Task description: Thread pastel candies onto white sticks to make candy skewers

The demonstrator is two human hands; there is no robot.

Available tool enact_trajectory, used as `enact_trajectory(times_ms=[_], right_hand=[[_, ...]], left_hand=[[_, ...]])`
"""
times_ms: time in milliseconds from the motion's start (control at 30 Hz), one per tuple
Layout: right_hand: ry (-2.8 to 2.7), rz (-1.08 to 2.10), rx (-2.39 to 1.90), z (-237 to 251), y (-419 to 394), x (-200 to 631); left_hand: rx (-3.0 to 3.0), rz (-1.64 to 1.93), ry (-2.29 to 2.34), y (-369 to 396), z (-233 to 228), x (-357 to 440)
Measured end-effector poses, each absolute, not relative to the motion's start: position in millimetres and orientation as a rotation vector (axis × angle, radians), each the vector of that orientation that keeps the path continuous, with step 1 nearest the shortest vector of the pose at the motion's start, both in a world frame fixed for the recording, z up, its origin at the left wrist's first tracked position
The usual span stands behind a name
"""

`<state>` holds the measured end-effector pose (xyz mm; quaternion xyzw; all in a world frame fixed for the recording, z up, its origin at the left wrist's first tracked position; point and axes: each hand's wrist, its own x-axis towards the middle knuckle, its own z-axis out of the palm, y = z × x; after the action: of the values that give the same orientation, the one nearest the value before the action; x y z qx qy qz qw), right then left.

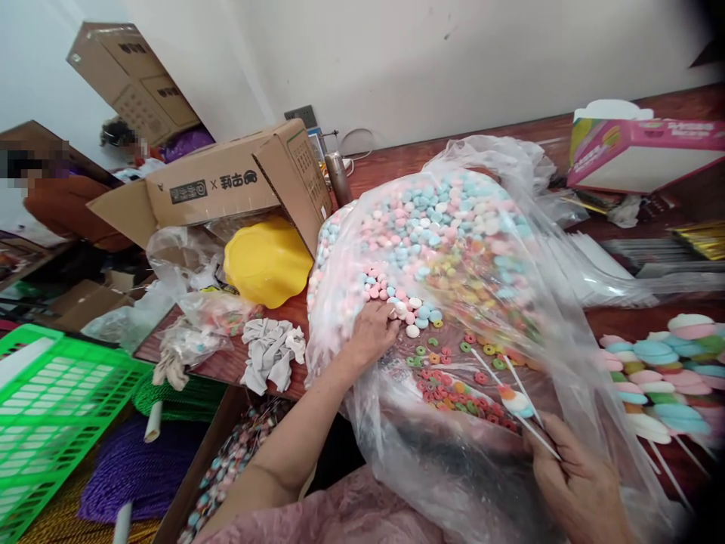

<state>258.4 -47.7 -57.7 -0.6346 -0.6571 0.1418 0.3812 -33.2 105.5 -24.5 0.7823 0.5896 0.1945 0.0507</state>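
nearby, yellow bowl (266, 262), cardboard box (238, 181), green crate (50, 408), finished candy sticks (662, 378)

Reddish-brown wooden table (396, 162) bearing a clear plastic bag of candies (453, 249), yellow bowl (266, 261), cardboard box (238, 181), crumpled grey cloth (272, 351), pink carton (640, 151) and finished candy skewers (662, 378).

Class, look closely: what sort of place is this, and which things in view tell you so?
Probably a small candy-packing workroom. A big clear plastic bag holds loose pastel candies, finished candy skewers are piled on the wooden table, and cardboard boxes stand behind. The left hand reaches into the sweets.
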Motion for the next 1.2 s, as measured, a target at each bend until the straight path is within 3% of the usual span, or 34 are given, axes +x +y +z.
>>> enact_trajectory(times_ms=[167, 467, 600, 767, 967, 1200], right_hand=[[-1.693, 0.388, -1.607, -51, -47, 256], [-1.673, 0.383, -1.53, -55, -48, 256], [-1.596, 0.518, -1.439, -40, -63, 244], [-1.748, 0.43, -1.303, -9, -64, 215], [-1.855, 0.224, -1.304, -6, -59, 207], [-1.859, 0.235, -1.269, -6, -68, 212]], left_hand=[[2.52, 0.397, 1.904, 113, -26, -31], [2.247, 0.681, 1.784, 115, -19, -28], [1.52, 1.107, 1.352, 79, 6, -18], [0.845, 1.206, 0.918, 27, 31, 3], [0.829, 1.252, 0.867, 11, 27, 10], [0.809, 1.307, 0.911, 12, 7, 11]])
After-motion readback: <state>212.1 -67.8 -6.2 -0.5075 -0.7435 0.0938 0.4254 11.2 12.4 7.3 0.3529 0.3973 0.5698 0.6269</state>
